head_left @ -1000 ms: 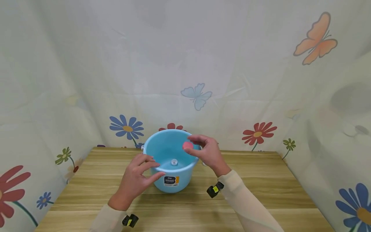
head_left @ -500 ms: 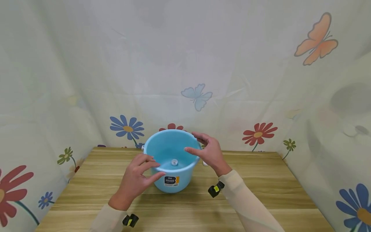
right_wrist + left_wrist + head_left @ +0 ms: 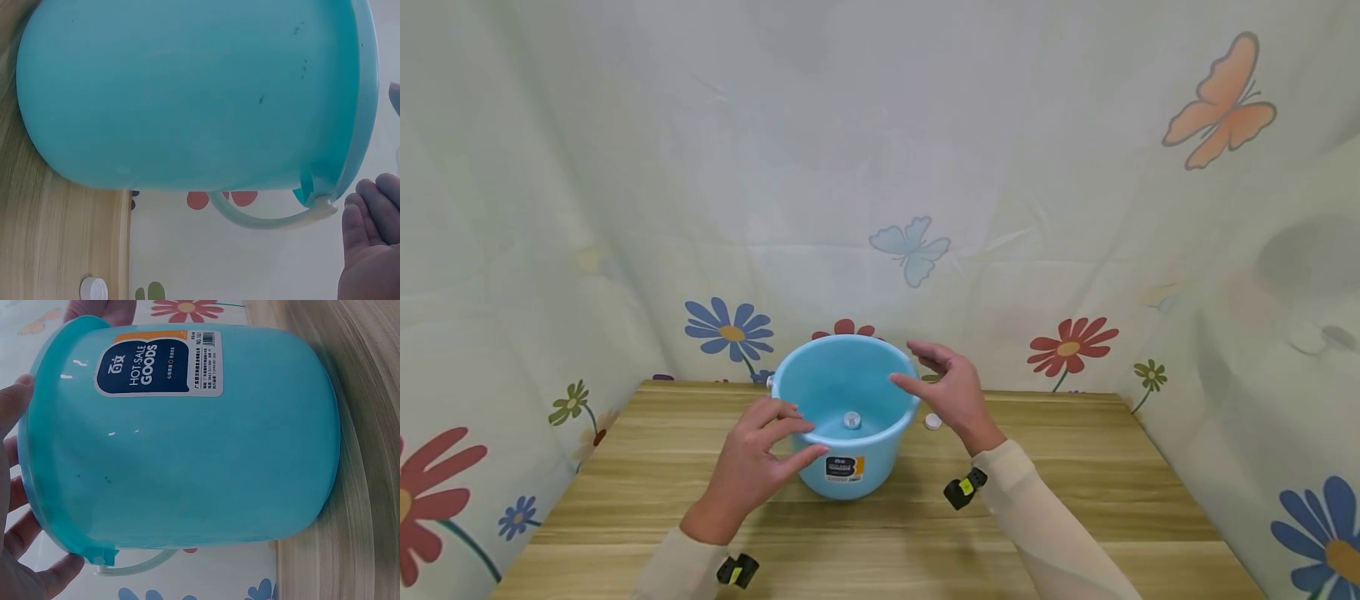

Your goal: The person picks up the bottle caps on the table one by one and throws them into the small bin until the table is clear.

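A light-blue plastic bucket [image 3: 848,467] stands upright on the wooden table, its front label showing. My left hand [image 3: 750,462] holds the near left of its rim, fingertips over the inside and thumb outside; in the left wrist view the thumb [image 3: 19,394] lies at the rim. Just off the bucket's right rim is my right hand [image 3: 951,390], its thumb and curved fingers apart with nothing between them. A small white round thing with a dark mark [image 3: 852,420] shows at the bucket's bottom. The near wall hides part of the inside.
A white cap-like disc [image 3: 932,422] lies on the table right of the bucket. The bucket's pale handle [image 3: 269,220] hangs at the far side. Behind the wooden table [image 3: 1060,475] hangs a flower-printed cloth [image 3: 1000,208].
My right hand let go of a small round pink thing over the bucket, now out of sight, and drew back right past the rim. My left hand stays put.
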`<state>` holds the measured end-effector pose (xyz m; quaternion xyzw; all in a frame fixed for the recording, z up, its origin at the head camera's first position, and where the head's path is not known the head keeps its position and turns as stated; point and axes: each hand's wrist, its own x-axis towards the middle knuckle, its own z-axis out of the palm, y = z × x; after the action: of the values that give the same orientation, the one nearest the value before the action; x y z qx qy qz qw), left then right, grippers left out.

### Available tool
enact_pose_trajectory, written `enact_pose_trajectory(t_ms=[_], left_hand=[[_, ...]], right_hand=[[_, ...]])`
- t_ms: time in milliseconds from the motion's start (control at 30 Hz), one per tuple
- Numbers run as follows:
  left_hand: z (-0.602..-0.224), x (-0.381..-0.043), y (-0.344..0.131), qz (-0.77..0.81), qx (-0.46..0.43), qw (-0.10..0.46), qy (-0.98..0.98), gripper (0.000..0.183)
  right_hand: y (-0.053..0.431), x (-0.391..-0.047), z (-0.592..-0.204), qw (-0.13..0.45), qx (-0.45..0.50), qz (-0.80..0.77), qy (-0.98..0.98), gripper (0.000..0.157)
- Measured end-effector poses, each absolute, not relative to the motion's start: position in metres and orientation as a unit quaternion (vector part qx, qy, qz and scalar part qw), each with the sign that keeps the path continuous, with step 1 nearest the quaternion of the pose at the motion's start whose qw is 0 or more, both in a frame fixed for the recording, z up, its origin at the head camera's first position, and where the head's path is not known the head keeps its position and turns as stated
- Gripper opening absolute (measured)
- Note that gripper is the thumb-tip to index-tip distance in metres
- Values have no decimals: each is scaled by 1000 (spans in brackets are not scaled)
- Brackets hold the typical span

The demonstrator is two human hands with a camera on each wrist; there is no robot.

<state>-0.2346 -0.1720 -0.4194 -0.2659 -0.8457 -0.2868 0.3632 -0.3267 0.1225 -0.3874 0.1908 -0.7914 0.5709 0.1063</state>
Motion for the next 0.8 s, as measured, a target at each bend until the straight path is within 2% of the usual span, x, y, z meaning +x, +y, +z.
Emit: enact_pose_trajectory(t_ms=[800], left_hand=[[-418, -234, -172, -294, -269, 360, -844, 32]], right_hand=[[150, -343, -417, 139, 119, 619, -764, 47]])
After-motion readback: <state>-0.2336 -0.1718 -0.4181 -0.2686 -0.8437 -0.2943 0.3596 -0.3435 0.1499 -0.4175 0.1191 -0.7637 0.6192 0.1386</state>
